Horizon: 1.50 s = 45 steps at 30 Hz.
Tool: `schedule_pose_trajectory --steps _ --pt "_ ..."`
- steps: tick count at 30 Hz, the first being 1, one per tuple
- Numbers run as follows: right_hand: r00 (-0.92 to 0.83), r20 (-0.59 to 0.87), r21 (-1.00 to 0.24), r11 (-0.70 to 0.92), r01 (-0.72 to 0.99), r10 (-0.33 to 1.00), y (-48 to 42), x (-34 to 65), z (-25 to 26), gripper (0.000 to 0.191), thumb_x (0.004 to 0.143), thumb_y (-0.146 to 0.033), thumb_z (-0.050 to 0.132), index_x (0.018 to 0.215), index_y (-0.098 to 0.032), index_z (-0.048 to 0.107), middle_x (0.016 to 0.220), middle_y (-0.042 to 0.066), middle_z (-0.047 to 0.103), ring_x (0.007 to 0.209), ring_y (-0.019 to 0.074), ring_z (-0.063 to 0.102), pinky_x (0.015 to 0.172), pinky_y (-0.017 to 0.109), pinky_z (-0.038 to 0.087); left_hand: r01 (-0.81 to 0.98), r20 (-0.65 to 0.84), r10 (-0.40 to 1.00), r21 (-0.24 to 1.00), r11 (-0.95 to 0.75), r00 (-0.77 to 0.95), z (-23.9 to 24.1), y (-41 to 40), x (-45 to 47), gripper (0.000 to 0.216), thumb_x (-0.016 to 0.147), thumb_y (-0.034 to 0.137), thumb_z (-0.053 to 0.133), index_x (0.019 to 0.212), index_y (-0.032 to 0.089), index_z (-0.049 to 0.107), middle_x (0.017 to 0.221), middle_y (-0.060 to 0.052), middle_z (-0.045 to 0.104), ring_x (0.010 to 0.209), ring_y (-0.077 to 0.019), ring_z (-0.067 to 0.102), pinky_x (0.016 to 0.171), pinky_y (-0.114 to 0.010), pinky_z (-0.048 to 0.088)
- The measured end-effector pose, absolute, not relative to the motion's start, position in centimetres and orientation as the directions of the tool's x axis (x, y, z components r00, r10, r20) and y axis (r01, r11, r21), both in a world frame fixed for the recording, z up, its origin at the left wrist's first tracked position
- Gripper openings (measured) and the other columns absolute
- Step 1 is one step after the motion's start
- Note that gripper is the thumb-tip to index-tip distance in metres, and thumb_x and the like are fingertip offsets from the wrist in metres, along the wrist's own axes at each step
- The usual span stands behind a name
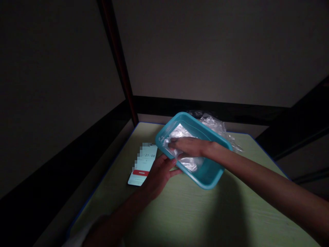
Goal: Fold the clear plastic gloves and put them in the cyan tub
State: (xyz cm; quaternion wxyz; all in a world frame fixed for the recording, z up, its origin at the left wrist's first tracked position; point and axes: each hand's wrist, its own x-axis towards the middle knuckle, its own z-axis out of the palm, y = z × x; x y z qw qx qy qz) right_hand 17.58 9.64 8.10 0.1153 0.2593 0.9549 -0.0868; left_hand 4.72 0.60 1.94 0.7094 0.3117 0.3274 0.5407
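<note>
A teal plastic basin (pixel 218 176) is held tilted over the table, its inside facing me. Across its near left rim my left hand (pixel 161 175) is closed, with the thumb at the rim and fingers reaching underneath. My right hand (pixel 189 145) reaches into the basin, its fingers stretched out against a shiny clear plastic bag (pixel 191 164). That bag lies crumpled along the basin's left and middle part. The right fingertips partly blend with the plastic, and the hand hides some of the bag.
A lit phone (pixel 141 168) showing a timer lies on the table (pixel 164 219), left of the basin. Behind the basin is more crumpled clear plastic (pixel 214 125). Walls (pixel 205 51) close in the table's back and left, and a dark beam stands at the right.
</note>
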Motion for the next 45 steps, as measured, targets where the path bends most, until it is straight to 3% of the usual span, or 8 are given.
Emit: schedule_pose_trajectory --steps 6,12,20,24,30,33,40,45 --pt "-0.845 -0.232 -0.123 0.847 0.517 0.482 10.4 17.4 7.4 0.032 0.071 -0.015 0.071 0.101 -0.013 0.060 0.106 0.011 0.056 0.085 0.0217 0.061 0.076 0.032 0.047 -0.567 -0.146 0.968 0.789 0.238 0.203 2.1 0.6 4.8 0.037 0.058 0.032 0.079 0.087 0.015 0.065 0.095 -0.009 0.069 0.099 -0.0284 0.061 0.087 -0.046 0.046" --pt "-0.861 -0.209 -0.149 0.855 0.497 0.464 10.9 17.4 7.4 0.037 0.067 -0.012 0.073 0.102 -0.010 0.060 0.112 0.015 0.053 0.101 0.0265 0.056 0.085 0.035 0.045 -0.559 -0.172 0.971 0.795 0.237 0.167 2.3 0.6 4.8 0.037 0.058 0.030 0.079 0.087 0.014 0.064 0.098 -0.010 0.068 0.098 -0.0282 0.061 0.089 -0.047 0.045" --pt "-0.897 -0.152 -0.248 0.863 0.441 0.415 11.5 18.4 9.2 0.033 0.073 0.002 0.056 0.105 -0.008 0.060 0.115 0.015 0.061 0.111 0.0214 0.054 0.096 0.032 0.039 -0.609 -0.160 0.983 0.773 0.180 0.087 2.0 1.4 4.4 0.032 0.059 0.027 0.077 0.084 0.015 0.060 0.103 -0.007 0.065 0.097 -0.0237 0.061 0.092 -0.046 0.044" --pt "-0.892 -0.038 -0.292 0.848 0.441 0.451 11.3 19.3 10.5 0.034 0.075 0.001 0.050 0.105 -0.011 0.061 0.117 0.013 0.061 0.111 0.0218 0.055 0.095 0.036 0.039 -0.616 -0.162 0.984 0.768 0.174 0.077 2.0 1.4 4.3 0.033 0.059 0.026 0.077 0.086 0.015 0.061 0.096 -0.005 0.066 0.091 -0.0217 0.062 0.092 -0.047 0.044" --pt "-0.817 0.020 -0.217 0.800 0.559 0.576 10.9 20.2 11.4 0.030 0.077 0.000 0.050 0.103 -0.009 0.063 0.111 0.014 0.065 0.106 0.0243 0.058 0.091 0.036 0.042 -0.615 -0.147 0.987 0.773 0.155 0.064 2.2 1.4 4.2 0.032 0.060 0.026 0.077 0.086 0.015 0.061 0.095 -0.005 0.066 0.091 -0.0218 0.062 0.093 -0.048 0.042" --pt "-0.802 0.124 -0.207 0.805 0.556 0.585 10.4 20.8 11.4 0.028 0.078 -0.003 0.050 0.101 -0.012 0.063 0.109 0.012 0.066 0.103 0.0240 0.060 0.090 0.037 0.044 -0.619 -0.125 0.990 0.774 0.133 0.056 2.1 1.6 4.1 0.034 0.060 0.027 0.077 0.088 0.015 0.061 0.097 -0.006 0.067 0.091 -0.0211 0.062 0.095 -0.049 0.040" --pt "-0.595 0.607 -0.284 0.843 0.457 0.527 7.6 21.7 10.7 0.017 0.083 -0.011 0.047 0.092 -0.015 0.061 0.105 0.011 0.066 0.099 0.0225 0.061 0.084 0.037 0.047 -0.685 -0.042 0.992 0.727 -0.054 -0.123 1.0 3.4 2.9 0.029 0.058 0.024 0.079 0.077 0.017 0.059 0.079 0.003 0.067 0.076 -0.0126 0.063 0.093 -0.047 0.044" --pt "-0.532 0.663 -0.282 0.834 0.474 0.526 6.8 22.5 9.5 0.014 0.085 -0.015 0.046 0.086 -0.017 0.060 0.100 0.010 0.067 0.095 0.0216 0.062 0.082 0.038 0.047 -0.690 -0.057 0.954 0.704 -0.171 -0.295 0.8 4.6 1.4 0.016 0.067 0.016 0.072 0.070 0.017 0.056 0.067 0.006 0.063 0.066 -0.0093 0.061 0.086 -0.040 0.050"
